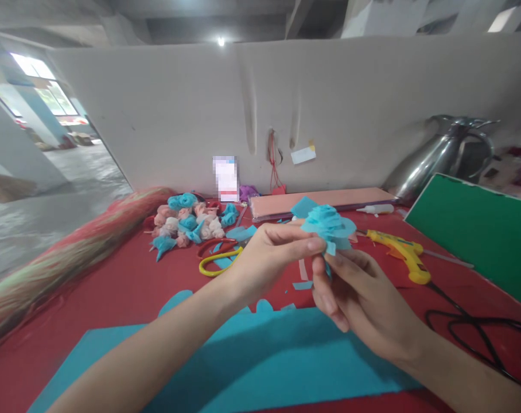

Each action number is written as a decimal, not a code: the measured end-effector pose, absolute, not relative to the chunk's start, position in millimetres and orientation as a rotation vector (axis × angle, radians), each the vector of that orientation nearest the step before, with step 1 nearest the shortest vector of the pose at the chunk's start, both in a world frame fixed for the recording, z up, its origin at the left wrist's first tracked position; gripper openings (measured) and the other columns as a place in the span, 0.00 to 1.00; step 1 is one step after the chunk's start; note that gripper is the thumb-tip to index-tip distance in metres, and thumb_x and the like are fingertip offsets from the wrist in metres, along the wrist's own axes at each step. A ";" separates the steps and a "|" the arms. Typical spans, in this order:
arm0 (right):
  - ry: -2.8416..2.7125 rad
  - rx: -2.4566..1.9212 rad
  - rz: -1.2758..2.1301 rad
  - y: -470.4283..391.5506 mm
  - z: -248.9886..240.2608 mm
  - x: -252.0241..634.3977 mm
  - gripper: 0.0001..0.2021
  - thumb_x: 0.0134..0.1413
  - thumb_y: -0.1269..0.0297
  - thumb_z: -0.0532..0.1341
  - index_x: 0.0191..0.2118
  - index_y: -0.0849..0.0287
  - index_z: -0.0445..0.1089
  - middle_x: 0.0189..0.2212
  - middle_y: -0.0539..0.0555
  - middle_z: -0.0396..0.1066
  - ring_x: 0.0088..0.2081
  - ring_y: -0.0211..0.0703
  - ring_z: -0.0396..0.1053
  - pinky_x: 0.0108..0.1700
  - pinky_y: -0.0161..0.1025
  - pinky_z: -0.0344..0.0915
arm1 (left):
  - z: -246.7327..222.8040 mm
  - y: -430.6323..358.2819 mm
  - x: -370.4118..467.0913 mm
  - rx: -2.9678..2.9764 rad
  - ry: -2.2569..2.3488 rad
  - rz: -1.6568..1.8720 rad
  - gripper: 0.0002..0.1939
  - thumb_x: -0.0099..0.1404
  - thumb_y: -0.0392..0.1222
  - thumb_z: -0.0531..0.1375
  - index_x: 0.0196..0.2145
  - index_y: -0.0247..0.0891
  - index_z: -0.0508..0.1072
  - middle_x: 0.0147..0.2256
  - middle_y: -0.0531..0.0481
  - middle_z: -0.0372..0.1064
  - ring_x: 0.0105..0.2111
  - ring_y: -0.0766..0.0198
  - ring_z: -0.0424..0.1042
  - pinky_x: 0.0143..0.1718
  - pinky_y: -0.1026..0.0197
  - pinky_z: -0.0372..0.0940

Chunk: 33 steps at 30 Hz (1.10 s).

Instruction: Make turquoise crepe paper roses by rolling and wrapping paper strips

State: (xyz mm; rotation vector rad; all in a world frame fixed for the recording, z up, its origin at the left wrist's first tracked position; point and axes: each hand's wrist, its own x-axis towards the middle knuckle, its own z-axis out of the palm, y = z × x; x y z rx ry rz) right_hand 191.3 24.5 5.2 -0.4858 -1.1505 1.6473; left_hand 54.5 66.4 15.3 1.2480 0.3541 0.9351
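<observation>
A blue paper flower (325,222) with layered petals is held up over the red table, a little right of centre. My left hand (278,249) pinches its lower left petals between thumb and fingers. Just below the bloom, my right hand (355,287) has its fingers closed round the flower's base, mostly hidden by the fingers. Beneath both forearms lies a large blue sheet (260,367), with small rounded blue pieces at its far edge. Scissors with red and yellow handles (220,261) rest left of my left hand.
Finished blue, pink and white flowers (191,221) lie in a pile at the left back. A yellow glue gun (400,249) with a black cord, a white bottle (376,209), a green board (479,229) and a steel jug (436,158) are on the right. Pink sheets (321,201) lie behind.
</observation>
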 end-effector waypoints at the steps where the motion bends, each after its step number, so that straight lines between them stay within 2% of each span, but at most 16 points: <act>1: -1.164 -0.489 1.630 25.3 5.3 192.2 0.10 0.57 0.59 0.61 0.28 0.55 0.77 0.13 0.46 0.68 0.13 0.28 0.59 0.16 0.25 0.59 | 14.7 66.0 55.8 1.233 0.341 0.926 0.13 0.55 0.46 0.66 0.19 0.38 0.75 0.16 0.55 0.69 0.19 0.68 0.68 0.30 0.65 0.65; 6: -1.228 -0.552 1.431 24.8 1.4 195.1 0.09 0.59 0.62 0.60 0.31 0.54 0.77 0.18 0.46 0.70 0.16 0.28 0.63 0.20 0.25 0.62 | 8.3 63.3 61.8 1.175 0.279 0.872 0.17 0.60 0.48 0.62 0.19 0.37 0.69 0.14 0.54 0.70 0.17 0.63 0.72 0.28 0.61 0.67; 10: -1.241 -0.601 1.250 19.6 -1.9 193.7 0.08 0.59 0.64 0.61 0.31 0.53 0.78 0.20 0.46 0.68 0.20 0.28 0.64 0.23 0.24 0.63 | 4.3 57.5 65.7 1.138 0.298 0.914 0.18 0.60 0.49 0.61 0.18 0.37 0.68 0.14 0.57 0.68 0.17 0.66 0.72 0.33 0.61 0.68; 13: -1.252 -0.583 1.240 17.4 -1.7 192.9 0.09 0.59 0.63 0.60 0.33 0.51 0.78 0.20 0.46 0.68 0.20 0.30 0.63 0.22 0.27 0.62 | 4.5 53.6 67.1 1.130 0.317 0.917 0.19 0.60 0.50 0.62 0.17 0.37 0.68 0.14 0.58 0.66 0.17 0.68 0.71 0.34 0.62 0.67; 18: -1.227 -0.552 1.342 17.9 0.1 196.5 0.09 0.59 0.63 0.60 0.31 0.52 0.78 0.19 0.47 0.69 0.19 0.32 0.63 0.21 0.29 0.61 | 5.9 53.9 65.6 1.159 0.334 0.888 0.17 0.59 0.50 0.62 0.19 0.38 0.71 0.15 0.56 0.68 0.17 0.64 0.72 0.30 0.60 0.67; 23: -1.164 -0.537 1.497 18.8 4.0 199.2 0.09 0.56 0.62 0.61 0.28 0.53 0.78 0.17 0.47 0.68 0.18 0.31 0.62 0.19 0.26 0.61 | 6.3 60.3 61.0 1.243 0.396 0.905 0.14 0.56 0.50 0.65 0.19 0.39 0.75 0.16 0.52 0.71 0.23 0.61 0.74 0.35 0.58 0.68; 26: -1.128 -0.539 1.588 19.8 8.1 199.2 0.08 0.54 0.61 0.63 0.29 0.53 0.79 0.16 0.48 0.67 0.18 0.31 0.62 0.18 0.26 0.60 | 6.0 64.3 59.3 1.289 0.422 0.942 0.13 0.53 0.50 0.67 0.18 0.41 0.77 0.16 0.51 0.71 0.31 0.57 0.75 0.41 0.56 0.67; 29: -1.106 -0.562 1.658 20.5 11.0 198.7 0.09 0.51 0.61 0.64 0.25 0.57 0.78 0.14 0.48 0.65 0.17 0.31 0.62 0.17 0.25 0.59 | 5.6 66.6 58.1 1.326 0.424 0.968 0.12 0.52 0.51 0.67 0.19 0.42 0.78 0.17 0.51 0.71 0.37 0.56 0.74 0.48 0.55 0.64; 33: -1.085 -0.575 1.710 20.8 11.7 197.3 0.10 0.48 0.58 0.66 0.22 0.57 0.77 0.12 0.47 0.63 0.15 0.29 0.60 0.18 0.26 0.59 | 4.8 67.6 56.4 1.364 0.412 0.975 0.13 0.53 0.51 0.67 0.19 0.41 0.79 0.18 0.51 0.70 0.40 0.57 0.72 0.51 0.57 0.62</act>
